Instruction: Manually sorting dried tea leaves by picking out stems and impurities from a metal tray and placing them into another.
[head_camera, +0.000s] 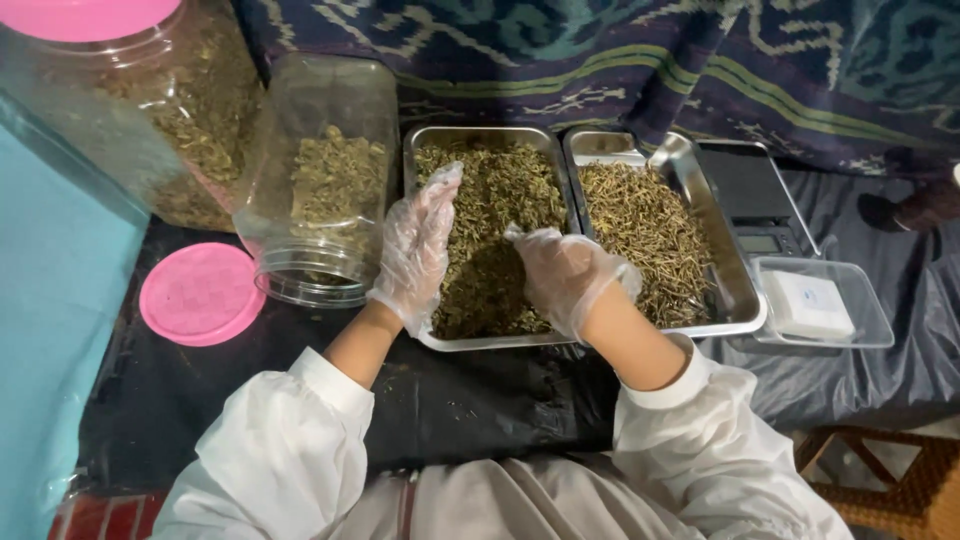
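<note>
Over the left steel tray (428, 140), two gloved hands work in a bed of dried green herbs (500, 210).

Left hand (415, 250) stands edge-on, fingers together and nearly straight, its grip clamped on nothing, tips touching the herbs. Right hand (562, 275) curls loosely on the pile; whether its grip pinches any herbs cannot be told. Just beside, a second steel tray (740, 290) holds thin brownish sprigs (645, 235). A clear jar (320, 180) lies tipped on the dark surface (480, 400) left of the trays, its pink lid (200, 293) near its mouth.
</note>
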